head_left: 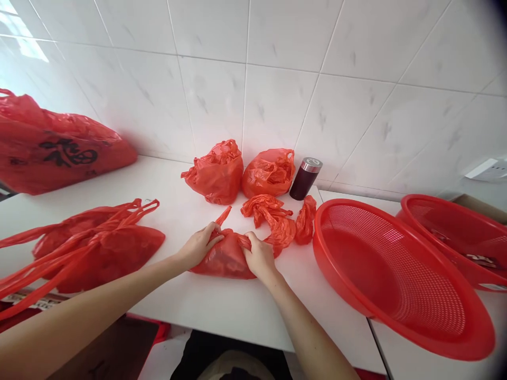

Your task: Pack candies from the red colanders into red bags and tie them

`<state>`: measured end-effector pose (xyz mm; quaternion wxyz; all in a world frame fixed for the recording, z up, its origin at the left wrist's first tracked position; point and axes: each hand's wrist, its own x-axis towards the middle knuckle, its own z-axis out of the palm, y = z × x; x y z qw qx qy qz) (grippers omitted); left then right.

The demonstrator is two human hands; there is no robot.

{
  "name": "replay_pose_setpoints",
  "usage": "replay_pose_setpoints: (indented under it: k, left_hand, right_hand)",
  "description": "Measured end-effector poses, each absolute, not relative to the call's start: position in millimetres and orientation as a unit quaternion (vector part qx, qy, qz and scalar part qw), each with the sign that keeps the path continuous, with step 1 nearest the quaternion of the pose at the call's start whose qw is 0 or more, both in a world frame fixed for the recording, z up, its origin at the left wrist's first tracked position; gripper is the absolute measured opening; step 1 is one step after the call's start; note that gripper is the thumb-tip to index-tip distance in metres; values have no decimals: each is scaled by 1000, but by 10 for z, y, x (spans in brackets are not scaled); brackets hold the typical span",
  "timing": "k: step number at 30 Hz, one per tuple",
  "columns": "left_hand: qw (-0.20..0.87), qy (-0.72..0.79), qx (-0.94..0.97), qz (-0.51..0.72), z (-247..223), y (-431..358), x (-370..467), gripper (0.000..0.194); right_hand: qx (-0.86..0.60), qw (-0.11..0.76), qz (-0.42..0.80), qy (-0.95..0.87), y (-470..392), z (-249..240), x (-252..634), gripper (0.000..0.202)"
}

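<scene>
Right now, from my end of the head camera, the red plastic bag (227,263) lies between and just below the two hands, its long axis running left to right, roughly along the near edge of the white table (222,311) it rests on. I count neither side as nearer: the left hand (200,245) touches its upper left, the right hand (259,256) its upper right. Both sets of fingers are curled in, gripping gathered film (some left fingertips are tucked into the plastic, so I can't tell how firm that pinch is). A thin strand (224,215), seemingly the bag's own, juts from the left hand toward the tiled wall (214,95). I see a low, plump, slightly translucent bag, bunched on top, smoother in front, its contents indistinct.
</scene>
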<state>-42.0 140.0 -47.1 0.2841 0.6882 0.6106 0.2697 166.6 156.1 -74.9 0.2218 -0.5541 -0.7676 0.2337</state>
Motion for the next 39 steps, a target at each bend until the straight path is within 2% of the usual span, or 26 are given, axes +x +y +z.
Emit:
replay_pose_setpoints:
  k: [17, 28, 35, 39]
  left_hand:
    - [340, 625, 647, 274, -565, 1711, -399, 32]
    - [300, 620, 682, 246, -499, 1511, -452, 17]
    - [248, 654, 678, 225, -575, 1483, -542, 18]
    - [227, 671, 676, 202, -653, 1537, -574, 16]
  right_hand:
    - [-592, 152, 218, -761, 1825, -739, 1640, 24]
    - [-573, 218, 226, -757, 1754, -820, 1723, 26]
    - [-557, 277, 247, -743, 1782, -892, 1801, 33]
    - [-564, 273, 242, -741, 1782, -899, 1798, 36]
